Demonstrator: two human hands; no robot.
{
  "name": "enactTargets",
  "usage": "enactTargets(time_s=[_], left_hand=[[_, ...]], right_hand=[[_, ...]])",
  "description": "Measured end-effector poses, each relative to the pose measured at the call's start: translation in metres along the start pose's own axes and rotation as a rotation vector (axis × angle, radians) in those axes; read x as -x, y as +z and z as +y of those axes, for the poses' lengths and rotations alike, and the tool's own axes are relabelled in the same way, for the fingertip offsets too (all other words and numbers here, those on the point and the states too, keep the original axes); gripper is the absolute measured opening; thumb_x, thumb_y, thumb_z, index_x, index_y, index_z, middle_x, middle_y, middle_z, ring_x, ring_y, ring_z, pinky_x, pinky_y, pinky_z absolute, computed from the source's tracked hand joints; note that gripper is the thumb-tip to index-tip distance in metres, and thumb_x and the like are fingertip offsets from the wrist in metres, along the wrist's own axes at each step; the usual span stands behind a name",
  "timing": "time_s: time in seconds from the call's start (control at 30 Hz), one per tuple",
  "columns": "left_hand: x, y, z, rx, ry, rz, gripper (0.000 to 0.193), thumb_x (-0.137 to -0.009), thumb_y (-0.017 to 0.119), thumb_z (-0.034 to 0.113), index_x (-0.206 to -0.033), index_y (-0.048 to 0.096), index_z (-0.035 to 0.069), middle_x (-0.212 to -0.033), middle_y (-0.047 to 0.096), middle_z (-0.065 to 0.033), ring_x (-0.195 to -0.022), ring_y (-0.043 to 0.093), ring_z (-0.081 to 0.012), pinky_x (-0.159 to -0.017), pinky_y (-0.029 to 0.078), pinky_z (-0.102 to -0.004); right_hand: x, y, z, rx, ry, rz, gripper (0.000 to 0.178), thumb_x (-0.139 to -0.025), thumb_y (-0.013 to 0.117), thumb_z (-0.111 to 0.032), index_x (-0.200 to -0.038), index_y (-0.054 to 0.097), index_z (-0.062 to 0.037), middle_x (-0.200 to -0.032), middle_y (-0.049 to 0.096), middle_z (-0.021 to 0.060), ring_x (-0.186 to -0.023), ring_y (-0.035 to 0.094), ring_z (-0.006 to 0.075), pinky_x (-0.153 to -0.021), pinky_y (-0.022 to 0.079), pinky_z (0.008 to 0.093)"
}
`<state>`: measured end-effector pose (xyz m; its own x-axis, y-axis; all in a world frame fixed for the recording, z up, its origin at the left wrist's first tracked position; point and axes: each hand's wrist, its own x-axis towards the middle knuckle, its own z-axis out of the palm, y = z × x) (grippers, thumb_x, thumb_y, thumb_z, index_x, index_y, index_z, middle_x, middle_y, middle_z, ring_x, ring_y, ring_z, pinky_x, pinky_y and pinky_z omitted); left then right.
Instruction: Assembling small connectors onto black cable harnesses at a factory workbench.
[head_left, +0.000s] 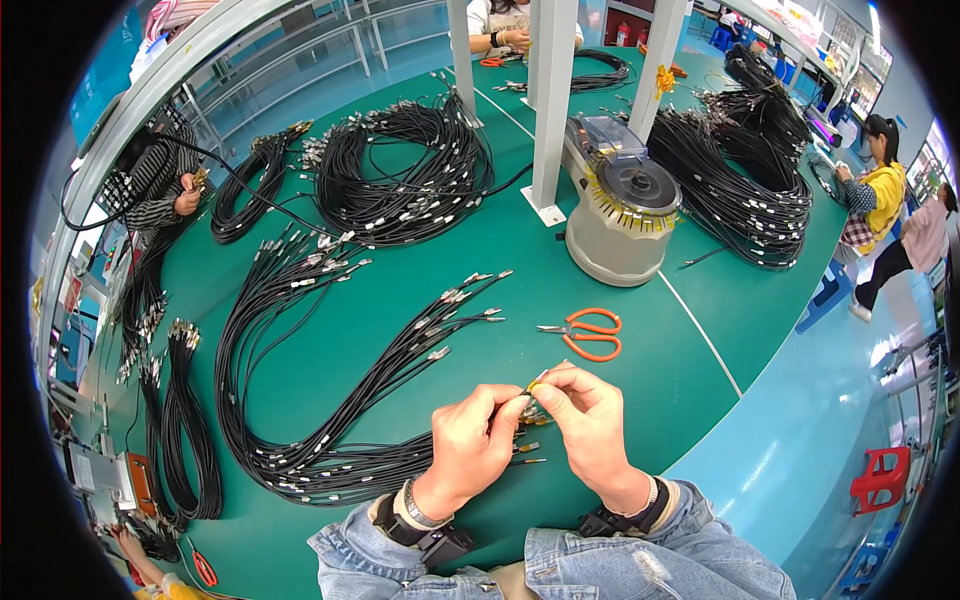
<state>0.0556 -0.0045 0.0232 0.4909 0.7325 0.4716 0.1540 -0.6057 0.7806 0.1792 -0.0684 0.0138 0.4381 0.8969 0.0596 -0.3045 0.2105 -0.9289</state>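
My left hand (470, 445) and my right hand (588, 425) meet above the green table (690, 380), both closed in a pinch. Between their fingertips is the end of a thin black cable (527, 390) with a small yellow piece on it, mostly covered by the fingers. Beneath my hands lie more ends of the long curved bundle of black cables (345, 455), which sweeps off to the left and carries white tags and metal tips. Just beyond my right hand rest orange-handled scissors (594, 334), touched by neither hand.
A round grey tape dispenser (622, 215) with yellow strips around its rim stands beside a white post (550, 110). Coiled black cables lie far left (400, 170) and far right (745, 170). Co-workers sit around the table; one at left (165, 180) handles cable ends. A red stool (880, 480) stands at right.
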Motion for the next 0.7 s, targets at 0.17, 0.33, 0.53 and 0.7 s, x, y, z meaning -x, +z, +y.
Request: enactTargets(time_s=[0.17, 0.33, 0.53, 0.7], left_hand=[[-0.002, -0.004, 0.0, 0.206, -0.139, -0.078, 0.008, -0.089, 0.058, 0.005, -0.084, 0.058, -0.001, -0.058, 0.057, -0.0019, -0.047, 0.05, -0.0054, -0.041, 0.037, -0.0201], [-0.008, -0.015, -0.001, 0.495, -0.381, -0.22, 0.013, -0.093, 0.054, 0.009, -0.085, 0.057, -0.001, -0.057, 0.053, 0.0006, -0.044, 0.042, -0.0031, -0.039, 0.031, -0.0192], [-0.014, -0.025, -0.008, 0.754, -0.531, -0.411, 0.018, -0.096, 0.049, 0.015, -0.089, 0.057, 0.0, -0.055, 0.049, 0.0022, -0.043, 0.036, -0.0024, -0.04, 0.028, -0.0195], [-0.016, -0.025, -0.011, 0.87, -0.561, -0.511, 0.024, -0.097, 0.047, 0.019, -0.085, 0.057, 0.001, -0.053, 0.047, 0.0018, -0.04, 0.032, -0.003, -0.039, 0.024, -0.0189]], right_hand=[[-0.001, 0.0, 0.002, -0.024, 0.0, -0.018, 0.004, -0.086, 0.061, 0.0, -0.088, 0.06, 0.0027, -0.087, 0.057, 0.0047, -0.081, 0.054, 0.0113, -0.075, 0.045, 0.0244], [-0.004, -0.001, 0.007, -0.07, -0.053, -0.071, 0.005, -0.086, 0.061, -0.002, -0.09, 0.059, 0.0016, -0.087, 0.056, 0.0048, -0.08, 0.054, 0.0113, -0.075, 0.045, 0.0243], [-0.008, 0.001, 0.011, -0.165, -0.082, -0.131, 0.006, -0.088, 0.06, -0.003, -0.091, 0.059, 0.0025, -0.088, 0.057, 0.0061, -0.079, 0.056, 0.0121, -0.072, 0.046, 0.0251], [-0.011, -0.003, 0.014, -0.196, -0.039, -0.213, 0.01, -0.087, 0.061, -0.006, -0.093, 0.06, 0.0015, -0.086, 0.056, 0.0059, -0.078, 0.055, 0.0122, -0.072, 0.045, 0.0255]])
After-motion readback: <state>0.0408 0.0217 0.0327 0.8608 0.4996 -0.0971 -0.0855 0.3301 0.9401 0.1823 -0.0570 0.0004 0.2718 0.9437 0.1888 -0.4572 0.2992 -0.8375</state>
